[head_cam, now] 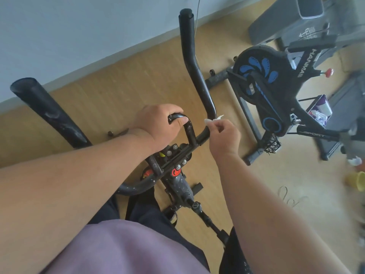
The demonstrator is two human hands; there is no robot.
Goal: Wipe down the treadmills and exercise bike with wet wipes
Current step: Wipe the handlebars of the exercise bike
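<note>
left hand (pixel 156 125): grips black metal inner handlebar loop (pixel 186 125)
right hand (pixel 223 135): pinches small white wet wipe (pixel 212 120) beside loop
risk: tiny wipe slips, bar stays dusty

You are looking down at black handlebars (pixel 197 72) showing whitish scuffs and speckles, with your left hand (pixel 156 125) wrapping a glossy black inner loop and your right hand (pixel 223 133) pinching a white wipe (pixel 212 120). A red knob (pixel 175 172) and silver bolts are showing on the clamp below. Your shirt (pixel 122 248) is showing mauve over dark navy trousers. The floor (pixel 128 82) is showing honey-yellow wood grain against a pale blue-grey wall (pixel 79 26). The second bike (pixel 262 76) is showing black with blue petal shapes dotted black, white lettering and a red knob. A grey treadmill (pixel 286 18) is lying beyond it, and a yellow cup (pixel 356 180) is sitting at the right edge.
</note>
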